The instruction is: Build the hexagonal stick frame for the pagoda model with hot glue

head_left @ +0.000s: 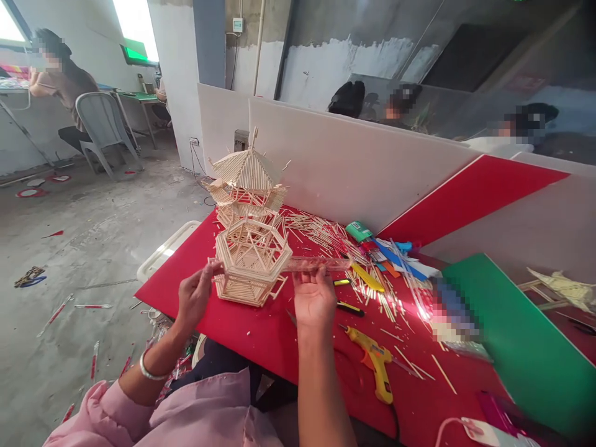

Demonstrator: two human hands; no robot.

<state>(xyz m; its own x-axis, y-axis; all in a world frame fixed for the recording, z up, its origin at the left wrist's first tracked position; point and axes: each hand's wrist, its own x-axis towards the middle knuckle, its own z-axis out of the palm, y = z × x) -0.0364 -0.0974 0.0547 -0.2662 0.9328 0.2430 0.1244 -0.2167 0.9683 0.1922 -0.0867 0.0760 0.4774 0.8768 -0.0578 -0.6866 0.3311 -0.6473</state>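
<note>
A hexagonal model (251,254) built of thin wooden sticks stands on the red tabletop, its top open and its inside showing. At its left side my left hand (195,293) is closed in a pinch; what lies between the fingertips is too small to make out. On the other side my right hand (315,298), palm up, has its fingers curled on a long clear plastic strip (338,264). The strip runs to the model's right side, where the model hides the rest. Just behind stands a taller stick pagoda (246,171) with a pointed roof.
Loose sticks (321,233) lie scattered across the red table (186,288). To the right are a yellow glue gun (375,360), a yellow-handled cutter (367,277) and a green board (526,347). A white partition (344,161) borders the far side. Another person (69,81) sits far left.
</note>
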